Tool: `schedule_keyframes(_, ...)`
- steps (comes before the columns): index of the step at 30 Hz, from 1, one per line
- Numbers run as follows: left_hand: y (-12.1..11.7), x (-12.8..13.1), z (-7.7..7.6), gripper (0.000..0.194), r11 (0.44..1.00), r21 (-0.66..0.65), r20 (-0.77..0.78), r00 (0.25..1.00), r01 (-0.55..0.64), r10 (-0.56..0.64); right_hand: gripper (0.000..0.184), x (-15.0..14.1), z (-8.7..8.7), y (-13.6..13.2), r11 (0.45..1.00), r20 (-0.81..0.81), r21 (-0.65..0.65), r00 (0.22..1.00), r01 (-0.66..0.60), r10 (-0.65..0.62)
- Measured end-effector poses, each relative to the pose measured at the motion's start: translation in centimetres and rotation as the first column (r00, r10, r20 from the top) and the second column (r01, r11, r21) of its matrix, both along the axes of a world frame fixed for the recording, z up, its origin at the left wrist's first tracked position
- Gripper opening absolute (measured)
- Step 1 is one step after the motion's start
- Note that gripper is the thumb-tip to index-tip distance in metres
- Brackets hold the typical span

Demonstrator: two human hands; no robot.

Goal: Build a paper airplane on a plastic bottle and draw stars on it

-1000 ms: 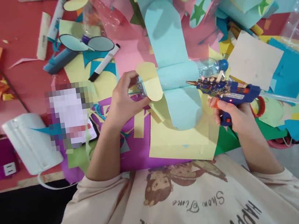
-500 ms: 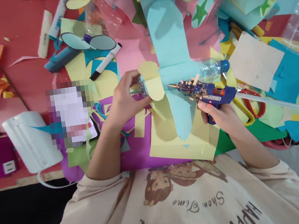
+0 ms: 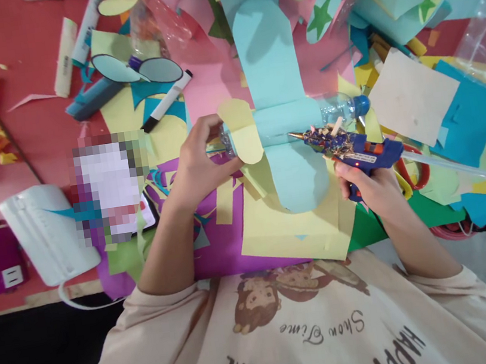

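Observation:
A clear plastic bottle (image 3: 336,107) with a blue cap lies on its side, wrapped in light blue paper. Its base end is between the thumb and fingers of my left hand (image 3: 198,164). A yellow rounded paper piece (image 3: 242,131) sits at that end. Light blue paper wings stretch away from the bottle, a far wing (image 3: 267,52) and a near wing (image 3: 300,183). My right hand (image 3: 370,185) grips a blue hot glue gun (image 3: 356,151) with a lit red light and a long glue stick in its back. Its nozzle points left, close to the bottle's near side.
Yellow paper sheets (image 3: 295,232) lie under the near wing. Scissors with red and yellow handles (image 3: 418,172) are behind the glue gun. A black-and-white marker (image 3: 168,99), a white box-shaped device (image 3: 49,233) and paper scraps are to the left; star-marked paper pieces (image 3: 319,19) are at the back.
The glue gun has moved right along the bottle in my right hand. The near wing now looks broader and rounder at its end. My left hand keeps its hold on the bottle.

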State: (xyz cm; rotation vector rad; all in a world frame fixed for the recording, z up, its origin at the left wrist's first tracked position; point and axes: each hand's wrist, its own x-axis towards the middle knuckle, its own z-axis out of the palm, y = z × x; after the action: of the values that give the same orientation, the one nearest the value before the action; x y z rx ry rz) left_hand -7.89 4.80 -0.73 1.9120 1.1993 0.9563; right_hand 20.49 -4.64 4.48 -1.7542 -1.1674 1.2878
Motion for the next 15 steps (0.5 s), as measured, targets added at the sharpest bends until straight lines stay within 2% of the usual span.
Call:
schedule_keyframes(7,-0.1,0.0,0.4,0.054,0.999,-0.039,-0.076,0.997,-0.002,-0.001,0.029,1.3,0.1,-0.4,0.996,0.015,-0.009,0.996,0.091,-0.091)
schedule_keyframes(11,-0.1,0.0,0.3,0.055,0.999,-0.032,-0.049,0.999,-0.006,0.004,0.036,2.0,0.2,-0.7,0.994,0.013,-0.034,0.994,0.108,-0.108)
schedule_keyframes(15,-0.1,0.1,0.3,0.054,0.999,-0.037,-0.035,0.999,-0.008,0.006,0.035,2.6,-0.1,-0.9,0.993,-0.034,-0.013,0.993,0.114,-0.114)
